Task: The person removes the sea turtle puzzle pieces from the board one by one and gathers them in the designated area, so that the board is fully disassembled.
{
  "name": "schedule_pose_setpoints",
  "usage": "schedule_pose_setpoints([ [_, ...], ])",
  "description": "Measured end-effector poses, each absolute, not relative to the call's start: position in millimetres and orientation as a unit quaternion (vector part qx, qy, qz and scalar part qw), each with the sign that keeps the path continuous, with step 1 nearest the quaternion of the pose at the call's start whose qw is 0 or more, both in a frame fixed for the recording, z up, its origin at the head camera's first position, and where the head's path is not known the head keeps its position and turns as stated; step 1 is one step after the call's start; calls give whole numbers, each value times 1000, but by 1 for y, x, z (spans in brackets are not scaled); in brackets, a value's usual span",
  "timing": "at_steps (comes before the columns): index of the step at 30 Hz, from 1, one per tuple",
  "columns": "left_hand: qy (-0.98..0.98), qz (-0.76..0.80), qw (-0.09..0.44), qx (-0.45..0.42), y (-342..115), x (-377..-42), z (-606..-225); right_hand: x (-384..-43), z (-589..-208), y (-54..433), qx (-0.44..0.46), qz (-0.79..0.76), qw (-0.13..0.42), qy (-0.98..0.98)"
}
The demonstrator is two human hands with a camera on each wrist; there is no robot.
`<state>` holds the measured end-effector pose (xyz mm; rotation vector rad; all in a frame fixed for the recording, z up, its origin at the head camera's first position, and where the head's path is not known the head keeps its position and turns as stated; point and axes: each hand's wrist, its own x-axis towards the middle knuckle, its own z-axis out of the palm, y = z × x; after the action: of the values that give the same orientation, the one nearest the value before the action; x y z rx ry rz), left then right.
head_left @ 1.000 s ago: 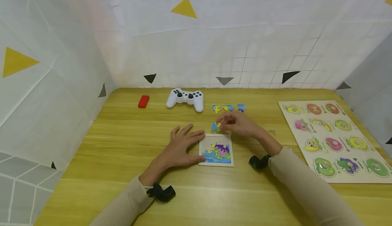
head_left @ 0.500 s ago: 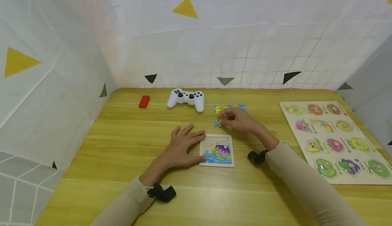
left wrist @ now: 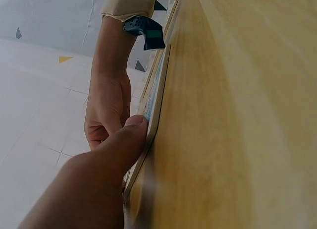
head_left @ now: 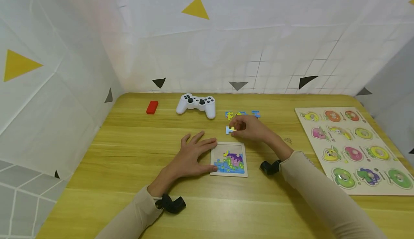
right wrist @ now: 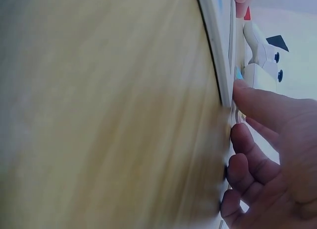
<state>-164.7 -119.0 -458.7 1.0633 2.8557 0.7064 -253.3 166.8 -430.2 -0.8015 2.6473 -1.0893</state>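
Note:
My left hand (head_left: 192, 156) lies with spread fingers at the left side of a small square puzzle tray (head_left: 229, 175). Its thumb (left wrist: 132, 132) touches the tray's edge in the left wrist view. Joined jigsaw pieces (head_left: 231, 164), blue, purple and green, fill the lower and right part of the tray; bare backing shows at the upper left. Just beyond the tray's far rim, my right hand (head_left: 252, 128) pinches a blue and yellow jigsaw piece (head_left: 229, 130) between thumb and fingers, which cover its right part. The other fingers of that hand are curled in the right wrist view.
Behind the right hand lie loose jigsaw pieces (head_left: 229, 115), partly covered by it. A white game controller (head_left: 196, 104) and a red block (head_left: 152, 107) are at the back left. A wooden fruit puzzle board (head_left: 378, 191) occupies the right side, beyond the right forearm.
The right hand has moved slightly away from the tray, and the pinched jigsaw piece has turned straighter; it now catches the light. The left hand stays put on the tray.

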Motion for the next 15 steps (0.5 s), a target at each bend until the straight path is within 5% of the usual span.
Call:
schedule_pose_setpoints([
  [15,914,223,10,340,-119,-165,-459,-257,-431,165,-259,-353,74,896],
])
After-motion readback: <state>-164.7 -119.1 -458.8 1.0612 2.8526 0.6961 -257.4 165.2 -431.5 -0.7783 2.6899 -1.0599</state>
